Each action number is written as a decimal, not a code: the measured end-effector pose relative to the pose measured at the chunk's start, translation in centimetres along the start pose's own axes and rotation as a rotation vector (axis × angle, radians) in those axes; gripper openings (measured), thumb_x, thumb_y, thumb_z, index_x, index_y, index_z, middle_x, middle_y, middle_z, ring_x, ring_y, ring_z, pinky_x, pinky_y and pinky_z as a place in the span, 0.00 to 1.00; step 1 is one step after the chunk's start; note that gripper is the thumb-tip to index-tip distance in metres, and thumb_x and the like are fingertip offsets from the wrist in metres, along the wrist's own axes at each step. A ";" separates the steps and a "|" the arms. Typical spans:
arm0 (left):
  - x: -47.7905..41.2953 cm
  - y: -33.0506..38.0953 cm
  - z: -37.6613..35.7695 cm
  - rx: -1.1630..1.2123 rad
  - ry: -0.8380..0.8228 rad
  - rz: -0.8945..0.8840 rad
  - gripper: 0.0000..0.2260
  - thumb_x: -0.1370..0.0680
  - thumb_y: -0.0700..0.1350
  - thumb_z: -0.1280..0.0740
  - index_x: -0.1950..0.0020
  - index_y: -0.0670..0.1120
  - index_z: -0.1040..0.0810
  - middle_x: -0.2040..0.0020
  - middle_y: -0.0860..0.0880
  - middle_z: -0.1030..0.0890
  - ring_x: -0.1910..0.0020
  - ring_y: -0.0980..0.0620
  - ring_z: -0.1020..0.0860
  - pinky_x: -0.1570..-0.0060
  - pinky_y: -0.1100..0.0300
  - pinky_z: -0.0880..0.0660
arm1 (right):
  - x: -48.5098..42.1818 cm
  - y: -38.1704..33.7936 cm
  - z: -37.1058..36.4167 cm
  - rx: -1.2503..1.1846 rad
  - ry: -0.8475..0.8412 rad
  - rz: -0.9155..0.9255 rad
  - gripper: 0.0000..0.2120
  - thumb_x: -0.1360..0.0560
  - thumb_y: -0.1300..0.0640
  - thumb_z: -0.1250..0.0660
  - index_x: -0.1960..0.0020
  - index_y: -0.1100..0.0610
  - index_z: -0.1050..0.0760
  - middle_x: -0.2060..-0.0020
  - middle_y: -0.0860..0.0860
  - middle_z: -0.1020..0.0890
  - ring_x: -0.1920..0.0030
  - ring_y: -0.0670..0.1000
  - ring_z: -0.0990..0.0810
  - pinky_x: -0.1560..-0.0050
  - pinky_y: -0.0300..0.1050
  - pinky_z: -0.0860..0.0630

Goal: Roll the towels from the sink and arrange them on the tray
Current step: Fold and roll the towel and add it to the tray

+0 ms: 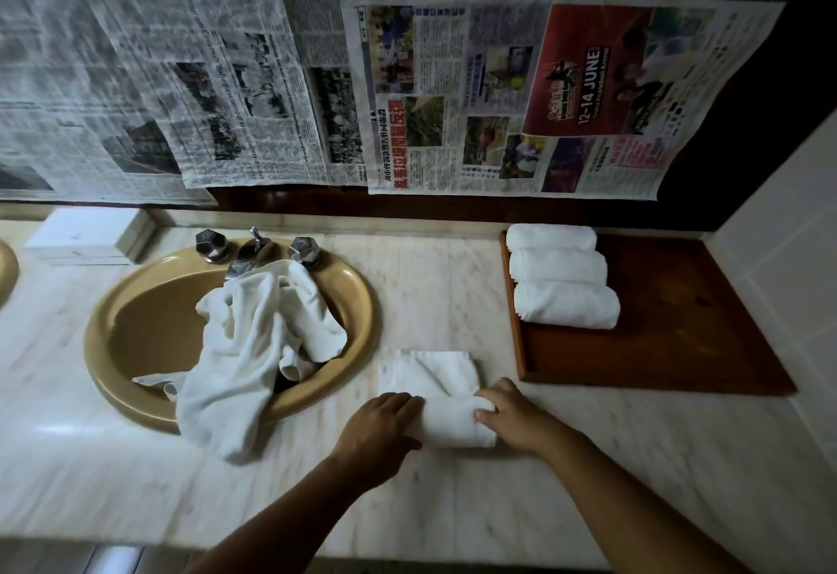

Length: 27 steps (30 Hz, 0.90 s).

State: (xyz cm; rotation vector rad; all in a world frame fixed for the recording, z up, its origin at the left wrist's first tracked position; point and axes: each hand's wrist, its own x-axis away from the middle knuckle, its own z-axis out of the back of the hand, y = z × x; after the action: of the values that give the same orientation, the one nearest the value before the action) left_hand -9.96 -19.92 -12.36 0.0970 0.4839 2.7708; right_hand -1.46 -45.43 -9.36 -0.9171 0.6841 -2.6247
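Observation:
A white towel (446,406) lies on the marble counter, its near part rolled into a cylinder, its far part still flat. My left hand (378,430) grips the roll's left end. My right hand (512,419) grips its right end, fingers curled over the top. A heap of loose white towels (253,347) fills the tan oval sink (136,315) and spills over its front rim onto the counter. The dark wooden tray (670,324) sits at the right, with three rolled white towels (561,276) side by side along its left edge.
Chrome taps and a spout (253,247) stand behind the sink. A white box (86,236) sits at the back left. Newspaper sheets (407,88) cover the wall. A white tiled wall (783,256) borders the tray on the right.

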 end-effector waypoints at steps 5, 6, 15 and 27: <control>-2.5 0.4 2.5 0.023 -0.212 0.154 0.23 0.23 0.54 0.30 0.29 0.50 0.28 0.38 0.48 0.22 0.38 0.46 0.24 0.44 0.54 0.26 | 1.1 0.4 -2.1 0.150 0.301 0.107 0.17 0.18 0.45 0.41 0.31 0.46 0.37 0.35 0.47 0.39 0.36 0.53 0.33 0.37 0.51 0.32; -3.0 0.3 2.7 0.023 -0.247 0.169 0.23 0.23 0.54 0.30 0.30 0.51 0.28 0.38 0.48 0.22 0.38 0.46 0.25 0.43 0.54 0.26 | 1.6 0.3 -2.4 0.259 0.368 0.184 0.14 0.18 0.46 0.43 0.33 0.45 0.36 0.34 0.47 0.38 0.37 0.54 0.33 0.39 0.51 0.32; -4.9 0.3 3.4 0.019 -0.514 0.226 0.25 0.21 0.56 0.32 0.28 0.46 0.28 0.32 0.44 0.26 0.31 0.43 0.28 0.34 0.54 0.31 | 2.3 0.6 -3.8 0.423 0.288 0.245 0.29 0.22 0.47 0.34 0.24 0.53 0.37 0.26 0.50 0.33 0.29 0.54 0.32 0.31 0.51 0.31; 1.4 2.1 0.7 -0.182 0.023 -0.014 0.43 0.36 0.59 0.21 0.26 0.46 0.31 0.32 0.47 0.27 0.36 0.44 0.27 0.36 0.50 0.24 | -0.3 -0.7 -0.8 0.185 -0.029 0.078 0.27 0.22 0.43 0.34 0.27 0.51 0.33 0.29 0.49 0.31 0.32 0.53 0.29 0.32 0.52 0.31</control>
State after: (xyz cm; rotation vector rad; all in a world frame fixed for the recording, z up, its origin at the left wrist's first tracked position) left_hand -11.83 -21.07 -10.95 0.0195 0.2347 2.7893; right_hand -1.82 -44.43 -9.67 -0.8546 0.4515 -2.5489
